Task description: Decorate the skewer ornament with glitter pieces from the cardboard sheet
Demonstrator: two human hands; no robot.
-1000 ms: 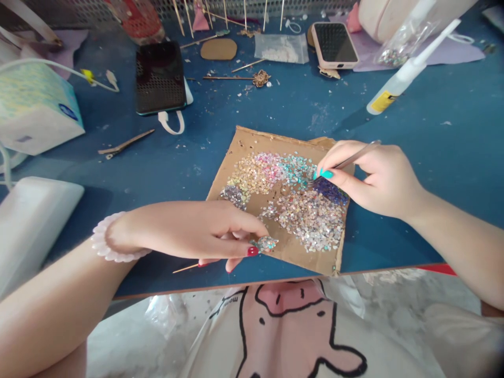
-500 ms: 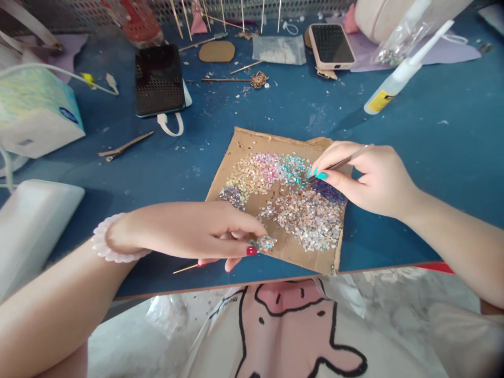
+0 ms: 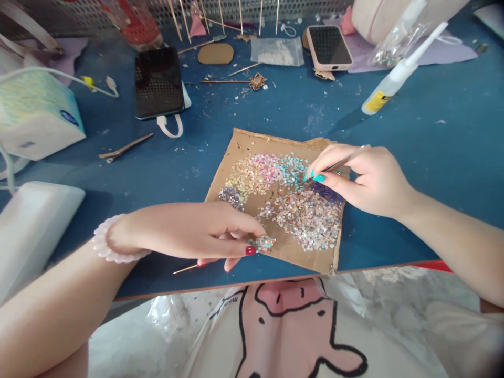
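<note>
Pinched in my left hand (image 3: 205, 231) is a small gem-covered ornament (image 3: 264, 243) with turquoise and clear stones. A thin golden stick (image 3: 185, 269) comes out behind the same hand; its join to the ornament is hidden by my fingers. My right hand (image 3: 366, 176) grips metal tweezers (image 3: 346, 158), their tips down at the edge of the turquoise gems (image 3: 292, 169). Whether a gem sits between the tips is too small to tell. Under both hands lies a cardboard sheet (image 3: 220, 176) with yellow, pink, dark blue, grey and clear gems (image 3: 309, 220) in loose heaps.
Upright at the right is a glue bottle (image 3: 388, 86). Along the back are a pink-framed phone (image 3: 329, 47), a bag of white bits (image 3: 276, 51), a flower-headed hair stick (image 3: 257, 81) and a black device (image 3: 159, 84). A hair clip (image 3: 126, 147) and tissue box (image 3: 39, 113) lie left.
My right hand has shifted slightly left with the tweezers, whose tips moved a little left and down. My left hand and its ornament stay nearly still.
</note>
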